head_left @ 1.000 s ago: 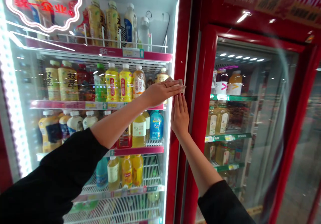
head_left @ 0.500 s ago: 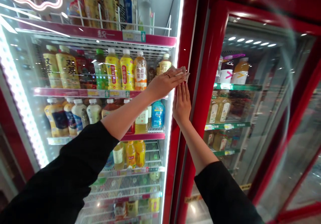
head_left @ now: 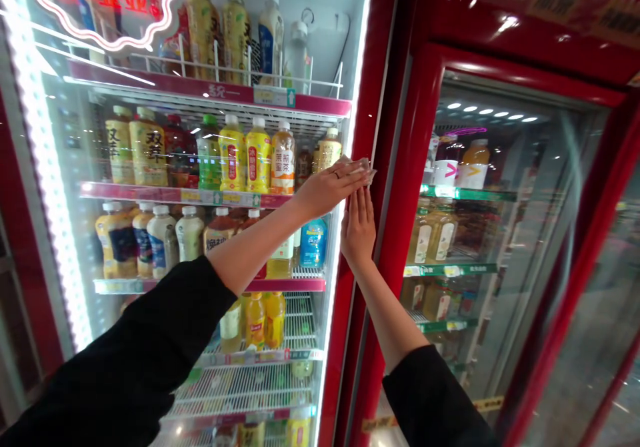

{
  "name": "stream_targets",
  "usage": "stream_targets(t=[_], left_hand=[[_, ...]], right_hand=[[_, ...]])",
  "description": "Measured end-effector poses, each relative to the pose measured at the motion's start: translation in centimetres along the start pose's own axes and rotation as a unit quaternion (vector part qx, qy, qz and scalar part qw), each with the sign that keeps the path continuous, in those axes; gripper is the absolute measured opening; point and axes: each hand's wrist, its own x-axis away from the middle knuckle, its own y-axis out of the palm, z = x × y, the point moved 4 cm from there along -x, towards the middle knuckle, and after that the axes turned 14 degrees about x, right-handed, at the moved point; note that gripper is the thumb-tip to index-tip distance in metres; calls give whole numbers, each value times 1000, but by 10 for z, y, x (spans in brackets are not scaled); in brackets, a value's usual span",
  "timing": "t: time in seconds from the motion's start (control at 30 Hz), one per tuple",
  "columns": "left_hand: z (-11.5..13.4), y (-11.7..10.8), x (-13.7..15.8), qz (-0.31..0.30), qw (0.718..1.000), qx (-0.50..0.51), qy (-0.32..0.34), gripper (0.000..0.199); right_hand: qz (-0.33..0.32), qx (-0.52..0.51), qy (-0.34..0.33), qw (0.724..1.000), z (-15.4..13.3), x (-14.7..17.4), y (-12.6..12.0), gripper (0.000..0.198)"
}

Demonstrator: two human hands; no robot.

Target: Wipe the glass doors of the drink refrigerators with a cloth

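My left hand (head_left: 333, 185) reaches across and presses a pale, crumpled wipe (head_left: 369, 169) flat against the red door frame (head_left: 371, 127) of a lit drinks fridge. Its fingers are extended side by side over the wipe, and a ring shows on one of them. Just below, my right hand (head_left: 359, 225) lies flat on the same frame with fingers straight and pointing up. Its fingertips come close to the underside of my left hand; whether they touch I cannot tell. Nothing shows in my right hand.
Behind the glass to the left, bottled drinks stand on shelves, among them a yellow bottle (head_left: 258, 157) and a blue bottle (head_left: 313, 243). A neon sign (head_left: 103, 3) glows at the upper left. On the right is a second red fridge (head_left: 433, 100) with bottles inside.
The view has tilted upward, so the fridge and shelves sit lower in the picture and more of the neon sign shows. Both hands stay on the red frame, with only a slight downward shift.
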Motion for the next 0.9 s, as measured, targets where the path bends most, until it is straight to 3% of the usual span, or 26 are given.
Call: stream_targets(t=[0.1, 0.17, 0.27, 0.37, 0.47, 0.53, 0.7, 0.8, 0.9], left_hand=[[-17, -22, 23, -23, 999, 7, 38, 77], [-34, -37, 27, 4, 1000, 11, 27, 76], [-51, -45, 14, 98, 994, 6, -58, 79], [-43, -30, 0, 145, 981, -10, -129, 83], [-23, -12, 4, 79, 993, -19, -91, 80], [-18, -12, 19, 26, 999, -16, -43, 81], [-52, -55, 49, -40, 995, 32, 84, 81], [-75, -77, 43, 16, 998, 31, 48, 81], [-71, -72, 34, 107, 993, 7, -46, 81]], right_hand=[[4, 0, -4, 1000, -1, 0, -2, 66], [13, 4, -6, 1000, -3, 0, -5, 66], [12, 9, -8, 1000, -5, 1, -8, 68], [7, 13, -9, 1000, -7, 1, -8, 72], [31, 12, -9, 999, -9, -1, -11, 74], [37, 14, -7, 999, -12, -3, -12, 73], [27, -24, -22, 999, -27, -10, -15, 77], [17, -36, -15, 999, -45, -14, -15, 78], [14, -40, 0, 999, -66, -15, -14, 78]])
